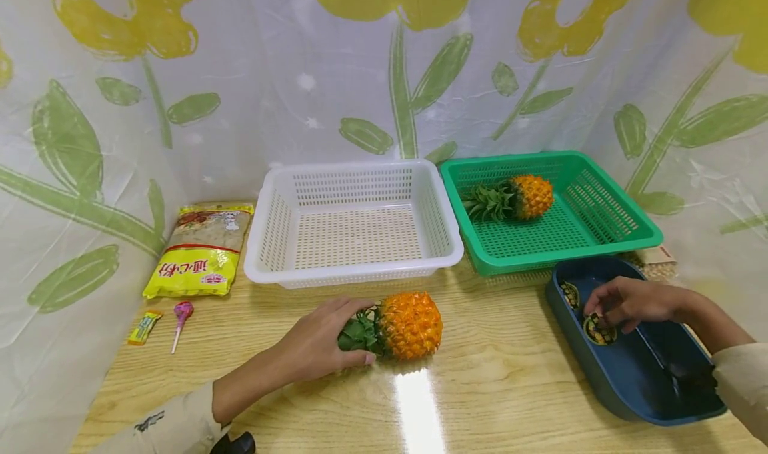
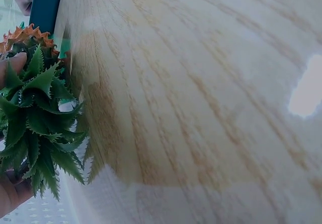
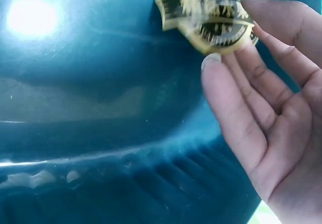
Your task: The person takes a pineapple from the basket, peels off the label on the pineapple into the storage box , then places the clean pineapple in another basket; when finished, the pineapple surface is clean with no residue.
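Observation:
My left hand (image 1: pixel 321 339) holds a small orange pineapple (image 1: pixel 411 325) by its green leafy crown, the fruit lying on its side on the wooden table. In the left wrist view, thumb and fingers stand on either side of the spiky crown (image 2: pixel 40 113). Over the blue basin (image 1: pixel 624 387), my right hand (image 1: pixel 639 301) pinches a black-and-gold label (image 3: pixel 216 25) with fruit pictures and lettering. Another such label (image 1: pixel 570 295) lies in the basin's far left end. A second pineapple (image 1: pixel 533 197) lies in the green basket (image 1: pixel 510 265).
A white slotted basket (image 1: pixel 354 273) stands at the back middle, beside the green one. To the left are a yellow food packet (image 1: pixel 201 251), a lollipop (image 1: pixel 183 311) and a small yellow-green wrapped sweet (image 1: pixel 144 327). A flowered curtain (image 1: pixel 258 74) hangs behind.

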Tool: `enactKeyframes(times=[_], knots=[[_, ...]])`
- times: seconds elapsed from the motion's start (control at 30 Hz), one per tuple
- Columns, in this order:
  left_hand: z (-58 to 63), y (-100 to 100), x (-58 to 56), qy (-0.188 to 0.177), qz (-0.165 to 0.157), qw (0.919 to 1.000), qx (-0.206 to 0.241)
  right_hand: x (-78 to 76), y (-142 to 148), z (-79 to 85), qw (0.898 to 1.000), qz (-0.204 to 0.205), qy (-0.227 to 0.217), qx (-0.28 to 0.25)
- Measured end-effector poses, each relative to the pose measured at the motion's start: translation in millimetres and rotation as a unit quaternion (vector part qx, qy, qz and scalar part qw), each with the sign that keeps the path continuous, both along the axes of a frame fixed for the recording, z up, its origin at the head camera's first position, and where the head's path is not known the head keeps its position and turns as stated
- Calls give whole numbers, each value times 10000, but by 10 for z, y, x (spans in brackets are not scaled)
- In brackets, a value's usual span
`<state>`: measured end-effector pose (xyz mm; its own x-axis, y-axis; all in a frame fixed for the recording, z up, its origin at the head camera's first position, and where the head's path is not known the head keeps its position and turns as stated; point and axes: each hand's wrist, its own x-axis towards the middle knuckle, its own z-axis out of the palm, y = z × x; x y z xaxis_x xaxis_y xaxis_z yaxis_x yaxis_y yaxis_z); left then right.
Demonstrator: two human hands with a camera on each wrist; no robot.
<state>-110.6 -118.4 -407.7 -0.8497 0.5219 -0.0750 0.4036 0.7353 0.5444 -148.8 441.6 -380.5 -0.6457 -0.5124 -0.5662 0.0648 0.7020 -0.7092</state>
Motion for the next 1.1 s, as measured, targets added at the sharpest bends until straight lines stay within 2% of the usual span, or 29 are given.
enactKeyframes(times=[0.17, 0.47, 0.63, 1.1], knots=[[-12, 2, 1, 8, -7, 10000, -34, 6, 8, -6, 10000, 50, 45, 19], [-15, 9, -6, 1, 0, 10000, -37, 13, 62, 47, 9999, -111, -17, -100], [-6, 7, 2, -21, 38, 10000, -53, 30, 75, 71, 9998, -145, 125, -59], [2, 13, 0, -63, 76, 9999, -71, 50, 48, 286, 9941, -269, 1051, 48]])
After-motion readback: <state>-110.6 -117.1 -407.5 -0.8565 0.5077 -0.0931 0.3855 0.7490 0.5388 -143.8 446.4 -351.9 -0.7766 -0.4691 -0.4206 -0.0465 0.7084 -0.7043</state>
